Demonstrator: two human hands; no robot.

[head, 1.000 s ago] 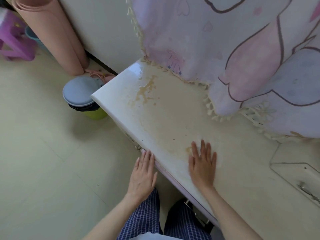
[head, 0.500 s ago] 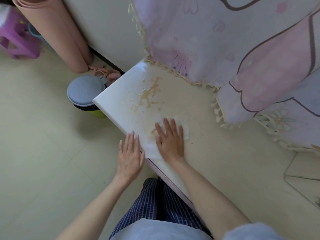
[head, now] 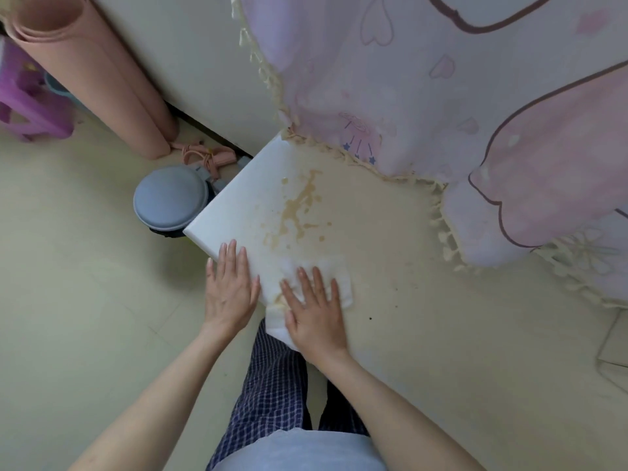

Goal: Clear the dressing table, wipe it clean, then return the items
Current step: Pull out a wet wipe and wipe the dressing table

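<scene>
A thin, soft white wipe (head: 326,270) lies flat near the front edge of the dressing table (head: 424,334), its near corner drooping over that edge. The right hand (head: 314,312) presses it down with straight, spread fingers. Beyond those fingertips a dried tan spill (head: 299,209) spatters the glossy pale tabletop; small dark specks dot the surface to their right. The left hand (head: 231,287) is flat with its fingers close together, fingertips on the table's corner edge, holding nothing. Farther past the fingers hangs a pink-and-lilac cartoon-print cloth (head: 458,96) with a cream tassel fringe. Left of the left hand, on the cream floor, stands a round grey-lidded bin (head: 170,200), then rolled peach mats (head: 95,76) and a purple plastic stool (head: 27,96), cut off by the frame.
</scene>
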